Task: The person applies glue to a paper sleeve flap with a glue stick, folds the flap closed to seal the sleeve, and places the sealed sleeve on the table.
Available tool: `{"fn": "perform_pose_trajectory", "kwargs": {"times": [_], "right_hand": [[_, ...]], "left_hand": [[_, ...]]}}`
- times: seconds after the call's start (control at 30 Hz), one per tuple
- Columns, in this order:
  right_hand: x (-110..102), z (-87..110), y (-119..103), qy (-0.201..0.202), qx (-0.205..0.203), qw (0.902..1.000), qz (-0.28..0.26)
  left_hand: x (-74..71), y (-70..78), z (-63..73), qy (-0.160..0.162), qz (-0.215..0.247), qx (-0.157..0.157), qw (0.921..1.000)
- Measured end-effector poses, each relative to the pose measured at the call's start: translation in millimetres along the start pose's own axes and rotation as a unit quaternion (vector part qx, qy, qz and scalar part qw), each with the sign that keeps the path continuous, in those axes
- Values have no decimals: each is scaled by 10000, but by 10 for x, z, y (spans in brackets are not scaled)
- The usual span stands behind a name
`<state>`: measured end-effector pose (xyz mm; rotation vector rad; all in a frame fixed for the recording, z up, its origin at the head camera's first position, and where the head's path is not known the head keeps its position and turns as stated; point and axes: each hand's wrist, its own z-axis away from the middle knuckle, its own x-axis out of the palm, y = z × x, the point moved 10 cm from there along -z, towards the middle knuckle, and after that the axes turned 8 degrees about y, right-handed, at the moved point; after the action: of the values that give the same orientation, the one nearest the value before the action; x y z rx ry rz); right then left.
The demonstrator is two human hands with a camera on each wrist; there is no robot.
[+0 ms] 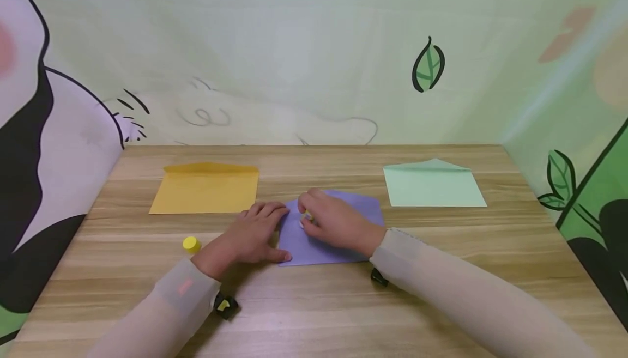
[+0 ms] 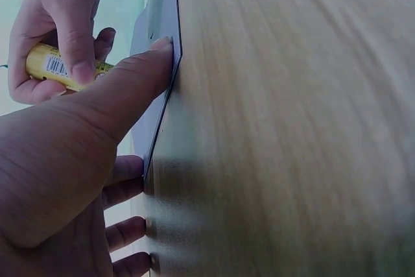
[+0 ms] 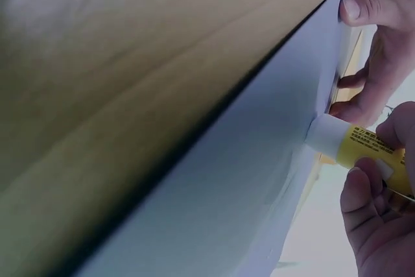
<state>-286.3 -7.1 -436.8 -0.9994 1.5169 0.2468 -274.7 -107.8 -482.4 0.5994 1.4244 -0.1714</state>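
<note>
A purple envelope (image 1: 333, 252) lies on the table in front of me. My right hand (image 1: 340, 222) grips a yellow glue stick (image 3: 369, 147) and holds its white end against the envelope's surface in the right wrist view. At the envelope's left edge rests my left hand (image 1: 250, 235), thumb on the near left corner and fingers spread toward the far left corner. The left thumb (image 2: 139, 76) presses the paper in the left wrist view. A yellow cap (image 1: 192, 244) sits on the table left of my left wrist.
An orange-yellow envelope (image 1: 206, 190) lies at the back left, close to my left fingertips. Toward the back right is a mint green envelope (image 1: 434, 186). Beyond the wooden table (image 1: 314, 314) stands a printed cloth backdrop (image 1: 294, 47).
</note>
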Motion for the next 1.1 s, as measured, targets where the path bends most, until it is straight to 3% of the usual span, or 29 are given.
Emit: {"fn": "perform_pose_trajectory", "kwargs": {"times": [0.27,0.5,0.67,1.1], "right_hand": [[66,-49,-127,-125,-238,9996,107],[48,-78,-145,207,-489,9980,337],[44,-85,-153,217,-597,9971,410],[-43,10,81,54,42,9995,316]], "left_hand": [[13,-20,24,-49,32,-30,10000],[13,-13,6,-19,58,18,10000],[5,-17,3,-7,29,31,10000],[7,-8,-7,-18,-2,-24,10000]]}}
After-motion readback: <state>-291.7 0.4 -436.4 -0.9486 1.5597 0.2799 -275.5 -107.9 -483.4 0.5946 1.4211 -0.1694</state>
